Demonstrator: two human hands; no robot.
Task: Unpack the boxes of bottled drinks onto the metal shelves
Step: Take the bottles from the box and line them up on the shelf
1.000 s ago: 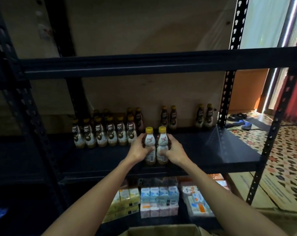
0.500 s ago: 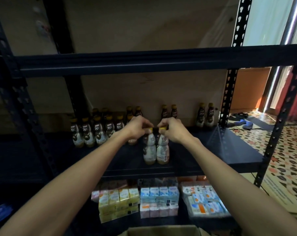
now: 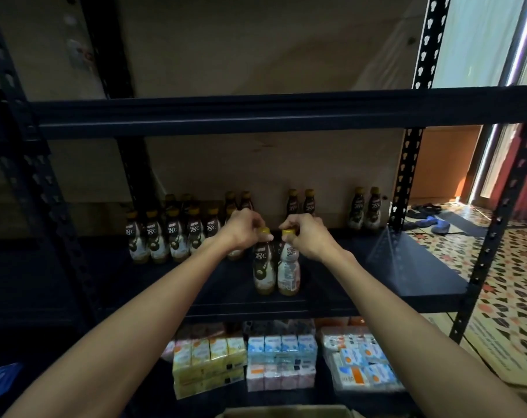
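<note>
Two yellow-capped drink bottles stand upright and touching near the front of the middle shelf (image 3: 407,276) of the dark metal rack. The left hand (image 3: 244,230) curls its fingers round the cap of the left bottle (image 3: 263,268), and the right hand (image 3: 309,236) pinches the cap of the right bottle (image 3: 289,268). Both hands sit on top of the bottles, close together. A row of matching bottles (image 3: 165,239) stands further back on the left. Packs of drink cartons (image 3: 282,360) fill the shelf below, and a cardboard box (image 3: 286,411) shows at the bottom edge.
</note>
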